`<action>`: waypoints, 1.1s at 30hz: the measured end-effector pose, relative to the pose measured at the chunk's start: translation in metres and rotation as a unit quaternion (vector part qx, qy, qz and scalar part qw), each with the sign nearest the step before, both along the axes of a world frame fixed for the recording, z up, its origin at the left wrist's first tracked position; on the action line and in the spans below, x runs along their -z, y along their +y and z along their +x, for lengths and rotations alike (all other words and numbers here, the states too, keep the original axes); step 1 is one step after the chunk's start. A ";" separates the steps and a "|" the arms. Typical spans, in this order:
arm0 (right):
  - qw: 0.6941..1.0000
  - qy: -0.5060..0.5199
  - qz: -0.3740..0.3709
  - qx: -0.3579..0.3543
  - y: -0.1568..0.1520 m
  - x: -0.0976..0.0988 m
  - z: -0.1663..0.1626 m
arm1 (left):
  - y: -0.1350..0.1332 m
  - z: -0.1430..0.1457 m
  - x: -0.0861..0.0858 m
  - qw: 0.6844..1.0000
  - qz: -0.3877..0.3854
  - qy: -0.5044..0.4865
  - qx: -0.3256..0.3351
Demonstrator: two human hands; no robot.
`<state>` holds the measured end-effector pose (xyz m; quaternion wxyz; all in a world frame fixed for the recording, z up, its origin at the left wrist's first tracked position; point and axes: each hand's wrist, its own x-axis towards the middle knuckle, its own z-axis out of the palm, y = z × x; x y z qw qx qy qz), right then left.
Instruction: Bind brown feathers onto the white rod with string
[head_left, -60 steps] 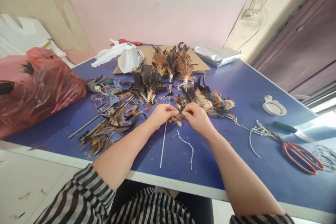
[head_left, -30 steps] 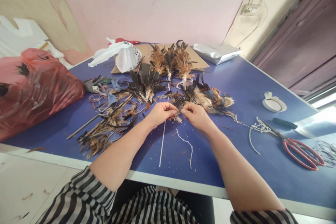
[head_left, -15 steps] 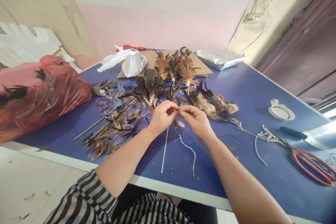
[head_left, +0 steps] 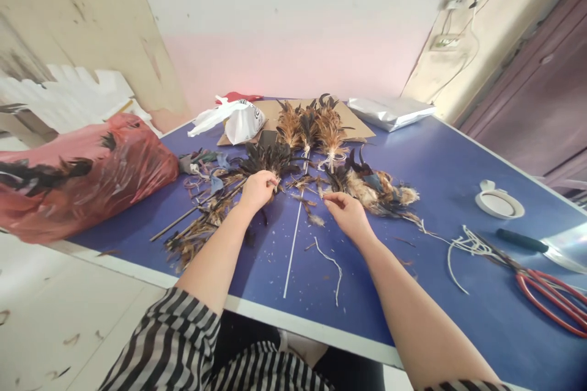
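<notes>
Table: blue table, pale-rimmed, its near edge before a seated person in striped sleeves.
Left hand: left hand, fingers curled well in, the tips at the quill ends of the black feather bundle; whether a quill is pinched, cannot tell.
Right hand: right hand, low over the table, thumb and forefinger drawn nearly together; whether anything fine lies between them, cannot tell.
Black feather bundle: black feather bundle, left of the table's middle; plumes fanned toward the far edge, quills toward the near edge; left hand much the nearer, directly at the quill end, so the long axis runs away from it.
Loose feathers: loose feathers, scattered between the hands, lying at mixed angles.
Feather pile: mottled feather pile, just beyond the right hand, stretching toward the right edge.
Tied bundles: three tied feather bundles, side by side toward the far edge, partly over a cardboard sheet.
Left side: brown feathers and a stick near the left forearm; red plastic bag over the left edge.
Right side: tape roll, dark-handled knife and red-handled scissors, toward the right edge.
Cord: one short white cord, wavy, lying toward the near edge, between the forearms.
Far right corner: silver package, flat.
</notes>
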<state>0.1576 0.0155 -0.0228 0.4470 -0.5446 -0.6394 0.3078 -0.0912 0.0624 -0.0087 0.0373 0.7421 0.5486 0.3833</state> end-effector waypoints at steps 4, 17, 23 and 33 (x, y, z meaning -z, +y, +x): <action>0.997 -0.054 0.003 0.049 0.000 -0.008 0.011 | -0.010 -0.014 -0.030 0.993 0.000 -0.110 -0.047; 0.978 -0.179 0.033 0.106 0.003 -0.016 0.032 | -0.055 0.073 -0.038 0.870 -0.181 -0.434 0.147; 0.969 -0.227 0.037 0.093 0.001 -0.018 0.024 | -0.049 0.067 -0.005 0.871 -0.186 -0.443 0.101; 0.945 -0.325 -0.034 0.010 0.043 -0.056 -0.029 | -0.039 0.060 -0.001 0.753 -0.162 -0.637 0.033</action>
